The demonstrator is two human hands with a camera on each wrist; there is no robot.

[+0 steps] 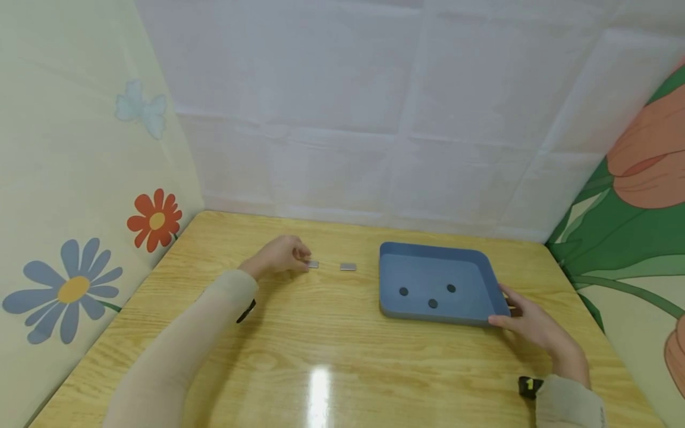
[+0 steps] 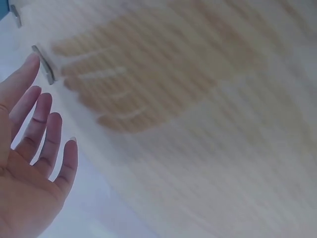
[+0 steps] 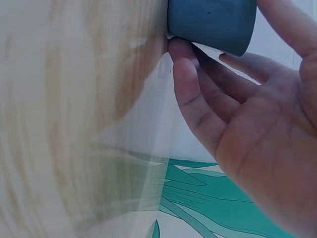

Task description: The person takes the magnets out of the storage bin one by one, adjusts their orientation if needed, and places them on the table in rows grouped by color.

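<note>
Reaching across the wooden table [image 1: 321, 333] in the head view, the left hand [image 1: 280, 255] has its fingertips at the nearer of 2 small grey metal plates [image 1: 313, 264]; the second plate [image 1: 348, 267] lies just beside it toward the blue tray [image 1: 393, 261]. Whether the fingers already pinch the near plate cannot be told here. Each plate lies flat, its long axis running left to right, pointing toward the tray. The right hand [image 1: 535, 327] steadies the tray at its near right corner, thumb on the rim. 3 dark round discs [image 1: 432, 304] rest inside the tray.

From the left wrist view, the hand [image 2: 29, 158] is spread, fingers straight and relaxed, holding nothing; the index fingertip [image 2: 30, 62] touches the end of the near plate [image 2: 44, 64], and the other plate [image 2: 16, 15] shows at the top corner. So the step in hand looks like the approach to a pickup, and the next move probably calls for closing thumb and finger on the plate's thin long edges.

From the right wrist view, the right hand [image 3: 257, 129] cups the tray's rounded corner [image 3: 213, 25], fingers under and against its wall, loosely curled about it.
</note>
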